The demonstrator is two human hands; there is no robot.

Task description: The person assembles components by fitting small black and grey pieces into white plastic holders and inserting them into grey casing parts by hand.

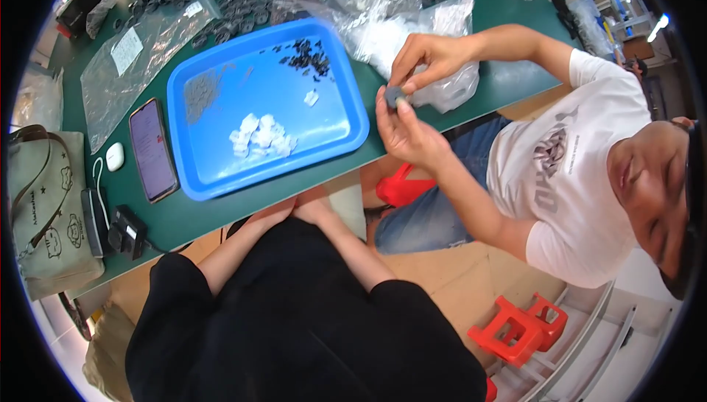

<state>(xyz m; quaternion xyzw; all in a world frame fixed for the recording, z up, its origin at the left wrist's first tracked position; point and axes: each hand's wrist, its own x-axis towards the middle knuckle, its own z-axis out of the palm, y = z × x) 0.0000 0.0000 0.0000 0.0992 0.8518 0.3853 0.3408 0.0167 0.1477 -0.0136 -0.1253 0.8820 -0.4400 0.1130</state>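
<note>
Both hands point(293, 209) rest clasped below the blue tray point(193, 181); fingers hidden, grip unclear.

A blue tray point(193, 150) and a co-worker's hands point(412, 100) crowd the table edge.

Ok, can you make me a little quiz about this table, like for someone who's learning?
1. True or false: the blue plastic tray holds a heap of small white pieces.
2. What lies just left of the tray? A) a flat dark smartphone B) a red cup C) a banana
3. Fill in: the plastic stools on the floor are ____.

Key: 1 true; 2 A; 3 red.
</note>
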